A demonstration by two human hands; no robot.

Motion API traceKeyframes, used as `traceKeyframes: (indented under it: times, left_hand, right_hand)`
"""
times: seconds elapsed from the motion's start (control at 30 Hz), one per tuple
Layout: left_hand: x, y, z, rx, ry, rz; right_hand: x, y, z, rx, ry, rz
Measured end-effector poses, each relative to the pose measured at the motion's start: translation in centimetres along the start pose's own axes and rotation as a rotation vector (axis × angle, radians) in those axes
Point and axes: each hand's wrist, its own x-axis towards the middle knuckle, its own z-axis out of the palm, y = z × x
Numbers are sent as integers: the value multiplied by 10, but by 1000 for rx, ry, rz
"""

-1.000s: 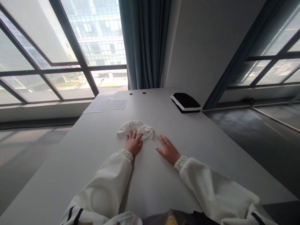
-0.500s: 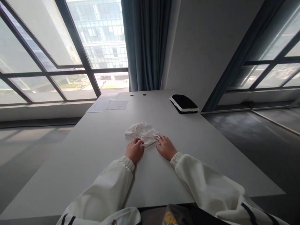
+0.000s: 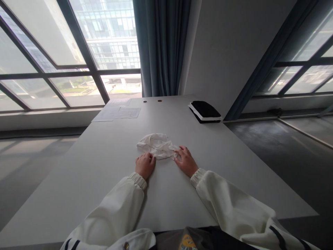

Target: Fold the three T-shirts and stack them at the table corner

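Note:
A thin, crumpled white cloth (image 3: 156, 143) lies on the white table (image 3: 166, 194), spread into a rough oval with many folds. At its near left edge is my left hand (image 3: 145, 165), fingers curled and closed on the border of the fabric. My right hand (image 3: 186, 161) pinches the narrow, gathered right end between thumb and fingers. Both hands rest low against the tabletop. The fingertips partly cover the cloth's edges, and its exact kind cannot be made out.
Sheets of paper (image 3: 127, 112) lie at the far left of the table. A black and white stack (image 3: 205, 111) sits near the far right edge. Two round holes pierce the far end. Beyond stand a blue curtain (image 3: 162, 48), a wall and windows.
My left hand has shifted slightly left along the cloth's near edge, and the hands are a little farther apart. The cloth's right end looks drawn out more. The camera view has tilted slightly.

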Motion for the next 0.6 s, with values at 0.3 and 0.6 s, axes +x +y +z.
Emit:
traceKeyframes:
  times: [0.3, 0.6]
  left_hand:
    - [3, -5, -1, -92, 67, 14]
    - [3, -7, 2, -81, 174, 96]
  right_hand:
    - [2, -2, -1, -12, -156, -11]
    - [0, -14, -12, 298, -107, -198]
